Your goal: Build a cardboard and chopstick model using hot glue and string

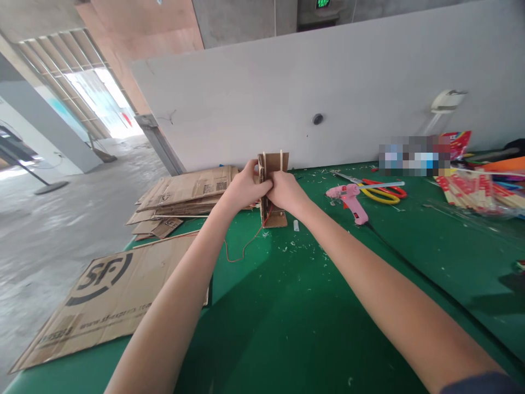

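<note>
A small upright cardboard structure (275, 220) stands on the green table in front of me, with two thin wooden sticks (281, 160) showing near its top. My left hand (246, 189) is closed around its left wall, thumb toward the inside. At the structure's middle, my right hand (286, 190) reaches in with its fingers curled together. Whatever those fingers hold is hidden behind the hand. A thin red wire (243, 256) trails from the structure and loops over the table to the left. Beside the base lies a short whitish piece (296, 225).
Flattened cardboard (192, 189) is stacked at left, with a large printed sheet (118, 295) nearer me. At right lie a pink glue gun (351, 200) with a black cord, scissors (383, 192) and packaged sticks (465, 191). A white wall panel (246, 104) stands behind.
</note>
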The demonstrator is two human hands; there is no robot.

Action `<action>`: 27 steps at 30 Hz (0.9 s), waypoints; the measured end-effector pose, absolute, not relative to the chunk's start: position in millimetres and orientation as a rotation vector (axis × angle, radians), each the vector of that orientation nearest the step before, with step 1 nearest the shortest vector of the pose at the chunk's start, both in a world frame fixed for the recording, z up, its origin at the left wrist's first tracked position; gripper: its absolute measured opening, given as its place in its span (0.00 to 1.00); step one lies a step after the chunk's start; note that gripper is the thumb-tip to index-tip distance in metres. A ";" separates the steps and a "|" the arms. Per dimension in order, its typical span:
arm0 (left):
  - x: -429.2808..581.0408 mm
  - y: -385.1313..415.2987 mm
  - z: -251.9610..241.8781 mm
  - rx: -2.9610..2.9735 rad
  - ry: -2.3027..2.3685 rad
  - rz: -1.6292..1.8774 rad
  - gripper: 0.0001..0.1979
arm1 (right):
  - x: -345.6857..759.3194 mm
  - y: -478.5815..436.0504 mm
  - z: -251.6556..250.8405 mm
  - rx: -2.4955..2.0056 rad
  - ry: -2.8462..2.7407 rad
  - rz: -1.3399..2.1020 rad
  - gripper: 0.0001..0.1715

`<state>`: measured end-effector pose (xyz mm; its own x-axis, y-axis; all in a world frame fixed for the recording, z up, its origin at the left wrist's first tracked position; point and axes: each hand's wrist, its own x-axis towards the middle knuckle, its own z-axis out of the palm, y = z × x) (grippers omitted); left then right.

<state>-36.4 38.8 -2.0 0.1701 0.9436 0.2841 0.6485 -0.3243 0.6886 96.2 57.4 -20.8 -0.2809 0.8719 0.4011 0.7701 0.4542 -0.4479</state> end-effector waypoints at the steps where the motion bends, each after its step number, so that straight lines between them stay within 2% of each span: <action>1: -36.1 38.8 -2.4 2.032 1.507 0.970 0.30 | 96.1 57.0 -21.2 -1.366 -2.101 0.220 0.12; 14: -31.3 37.6 -1.3 1.991 1.541 0.979 0.22 | 97.1 52.1 -24.3 -1.357 -2.040 0.185 0.12; 27: -34.3 38.4 -3.3 2.001 1.547 0.961 0.21 | 94.9 49.0 -23.2 -1.448 -2.051 0.137 0.11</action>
<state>-34.3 38.4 -3.3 0.1367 0.9561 0.2593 0.6562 -0.2835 0.6993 94.9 49.0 -23.2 -0.2098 0.8821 0.4217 0.8183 0.3945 -0.4182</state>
